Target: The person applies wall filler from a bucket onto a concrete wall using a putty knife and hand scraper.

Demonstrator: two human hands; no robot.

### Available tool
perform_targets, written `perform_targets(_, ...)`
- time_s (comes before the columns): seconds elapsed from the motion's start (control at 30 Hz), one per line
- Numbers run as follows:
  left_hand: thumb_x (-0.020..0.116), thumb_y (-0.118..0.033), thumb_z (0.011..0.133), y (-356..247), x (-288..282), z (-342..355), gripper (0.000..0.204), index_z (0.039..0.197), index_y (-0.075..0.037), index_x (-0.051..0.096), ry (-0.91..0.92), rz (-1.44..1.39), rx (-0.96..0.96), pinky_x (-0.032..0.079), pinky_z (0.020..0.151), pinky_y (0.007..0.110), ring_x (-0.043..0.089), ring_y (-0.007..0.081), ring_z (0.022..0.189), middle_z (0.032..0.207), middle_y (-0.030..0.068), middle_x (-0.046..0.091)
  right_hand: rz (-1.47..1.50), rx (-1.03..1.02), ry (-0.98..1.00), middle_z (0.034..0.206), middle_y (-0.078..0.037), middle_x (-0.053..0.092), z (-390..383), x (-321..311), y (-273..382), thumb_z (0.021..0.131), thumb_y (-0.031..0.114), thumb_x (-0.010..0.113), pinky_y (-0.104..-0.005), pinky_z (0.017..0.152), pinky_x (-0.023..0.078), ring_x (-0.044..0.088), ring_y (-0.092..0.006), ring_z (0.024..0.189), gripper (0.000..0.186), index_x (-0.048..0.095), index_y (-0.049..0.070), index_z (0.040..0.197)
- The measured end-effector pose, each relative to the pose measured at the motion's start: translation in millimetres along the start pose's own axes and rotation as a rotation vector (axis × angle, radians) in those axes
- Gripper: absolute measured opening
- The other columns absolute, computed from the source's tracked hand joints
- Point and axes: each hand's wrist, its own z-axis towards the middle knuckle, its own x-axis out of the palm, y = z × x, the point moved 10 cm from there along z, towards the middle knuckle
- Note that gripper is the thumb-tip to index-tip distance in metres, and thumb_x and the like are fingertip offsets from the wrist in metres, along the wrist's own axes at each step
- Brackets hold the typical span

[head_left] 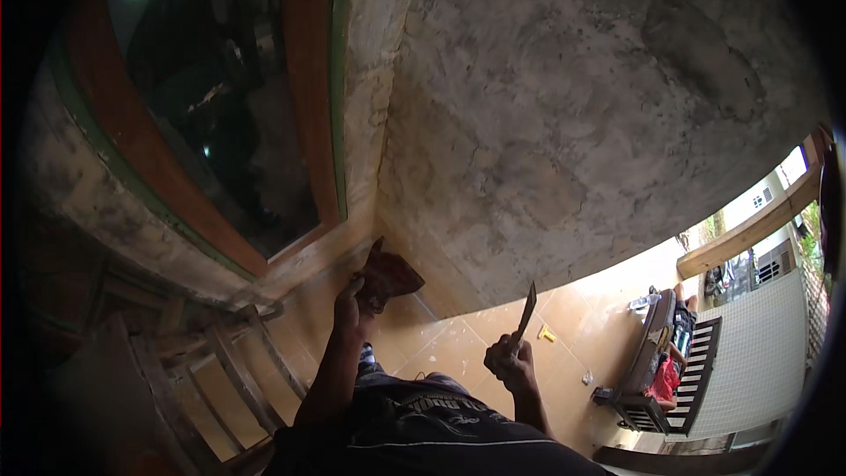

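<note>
My left hand (pixel 350 301) grips a dark reddish-brown flat piece (pixel 395 277) with angular corners; its exact kind is unclear. It is held near the low corner where the window wall meets the plastered wall (pixel 529 150). In my right hand (pixel 511 360), closed into a fist, is a thin scraper-like blade (pixel 527 310), seen nearly edge-on and pointing up. The blade's tip is close to the plastered wall's lower edge in the picture; whether it touches cannot be made out. Uneven grey patches and blotches cover that wall.
A wooden ladder-like frame (pixel 233 379) stands at my left, below a window with a brown frame (pixel 304 79). On the tiled floor (pixel 467 348) lies a small yellow object (pixel 547 333). A dark slatted bench (pixel 696 379) at right has a partly seen person and a red cloth (pixel 664 381).
</note>
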Motion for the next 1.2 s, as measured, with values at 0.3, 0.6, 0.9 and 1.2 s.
perform_targets(0.3,0.048,-0.011,0.085,-16.7,55.6,44.9,0.046,0.129,-0.001,0.041,0.051,0.072,0.195,0.044,0.094,0.038,0.054,0.024,0.11,0.121,0.0127,0.054,0.016,-0.052,0.014,0.052,-0.001,0.043,21.6,-43.8,32.4,0.073,0.027,0.071,-0.0237,0.038,0.024,0.038,-0.0088,0.043,0.033,0.047,0.006,0.067)
perform_targets(0.6,0.052,-0.017,0.085,-48.7,126.0,30.6,0.029,0.111,-0.006,0.051,0.002,0.093,0.421,0.049,0.067,0.033,0.059,0.0191,0.079,0.093,0.0066,0.06,-0.026,0.045,0.145,0.053,-0.001,0.041,45.9,-81.2,32.5,0.072,0.037,0.074,-0.0236,0.039,0.023,0.036,-0.0089,0.044,0.043,0.045,0.006,0.064)
perform_targets(0.9,0.054,-0.009,0.08,-90.4,122.2,79.6,0.036,0.115,0.0,0.049,0.123,0.074,0.436,0.051,0.082,0.034,0.062,0.0233,0.093,0.105,0.0119,0.061,0.012,0.074,0.191,0.054,-0.004,0.045,98.6,-64.2,15.9,0.073,0.023,0.071,-0.0239,0.038,0.025,0.038,-0.0108,0.044,0.032,0.047,0.003,0.067)
perform_targets(1.2,0.059,-0.015,0.081,-155.3,164.7,127.8,0.039,0.116,0.002,0.05,0.05,0.209,0.466,0.051,0.083,0.033,0.062,0.0203,0.092,0.105,0.0111,0.061,-0.012,0.087,0.291,0.053,-0.003,0.043,174.2,11.2,15.1,0.078,0.023,0.071,-0.0275,0.041,0.027,0.04,-0.0133,0.045,0.033,0.046,0.004,0.07)
